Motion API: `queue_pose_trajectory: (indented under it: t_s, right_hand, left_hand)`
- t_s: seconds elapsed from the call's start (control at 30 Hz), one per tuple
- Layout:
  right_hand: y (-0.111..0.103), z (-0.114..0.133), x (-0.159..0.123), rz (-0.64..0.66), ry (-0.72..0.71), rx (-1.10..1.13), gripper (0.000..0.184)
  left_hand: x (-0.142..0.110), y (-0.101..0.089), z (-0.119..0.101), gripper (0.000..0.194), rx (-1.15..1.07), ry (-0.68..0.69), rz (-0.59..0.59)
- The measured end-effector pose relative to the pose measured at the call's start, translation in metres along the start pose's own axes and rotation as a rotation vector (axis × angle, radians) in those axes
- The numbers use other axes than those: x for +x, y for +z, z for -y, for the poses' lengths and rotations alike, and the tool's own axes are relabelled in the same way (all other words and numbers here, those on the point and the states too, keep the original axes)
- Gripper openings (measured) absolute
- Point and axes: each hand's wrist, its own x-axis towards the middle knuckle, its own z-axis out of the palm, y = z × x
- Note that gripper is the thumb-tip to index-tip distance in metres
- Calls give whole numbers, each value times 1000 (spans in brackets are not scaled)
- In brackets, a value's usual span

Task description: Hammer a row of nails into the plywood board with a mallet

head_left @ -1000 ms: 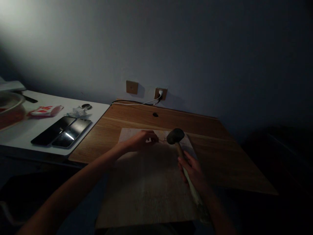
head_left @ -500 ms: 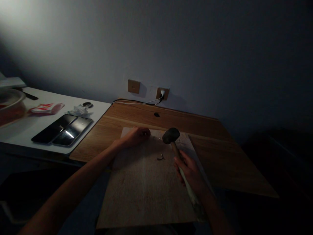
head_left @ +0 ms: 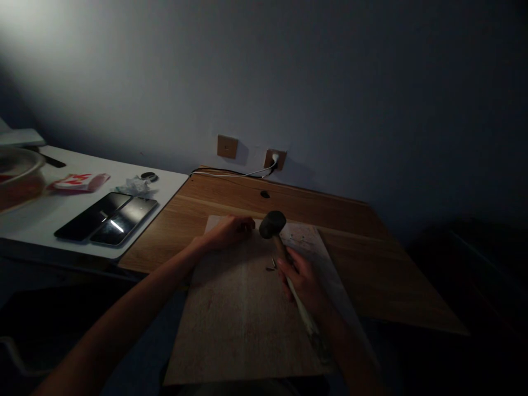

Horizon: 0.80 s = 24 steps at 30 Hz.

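The right hand (head_left: 303, 279) has its fingers wrapped round the mallet (head_left: 273, 224), its handle slanting forward-left, its head just right of the left hand (head_left: 228, 232), fingers curled; whether these hold anything, I cannot tell.

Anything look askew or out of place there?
One thing: the board juts past the near edge of the wooden table, with no support visible beneath that part. No spill or damage shows in this dim light.

Dark-headed mallet (head_left: 273, 224), flat wooden board (head_left: 235, 324), slim metal pieces (head_left: 274, 263)
The mallet's handle slants to lower right; the board, bearing the pieces, overhangs the counter's (head_left: 383, 269) near edge.
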Motion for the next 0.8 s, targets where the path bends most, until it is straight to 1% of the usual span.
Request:
queue_pose_trajectory:
  t_s: [0.1, 0.17, 0.33, 0.5, 0.6, 0.8]
  right_hand:
    - [9, -2, 8, 22, -13, 3, 28]
    - [14, -4, 12, 28, -20, -13, 28]
    - [16, -7, 16, 63, -21, -77, 28]
    - [17, -5, 15, 62, 7, -92, 32]
    - [18, -5, 14, 64, 16, -110, 35]
    - [19, -9, 16, 49, -6, -101, 34]
  left_hand:
    - [1, 1, 2, 33, -31, -27, 4]
    - [1, 2, 5, 36, -26, -33, 3]
    - [2, 3, 7, 36, 11, -25, -19]
    - [1, 3, 5, 31, 26, -28, -39]
    - [1, 4, 6, 28, 0, -20, -52]
    - [1, 6, 10, 27, -28, -3, -38]
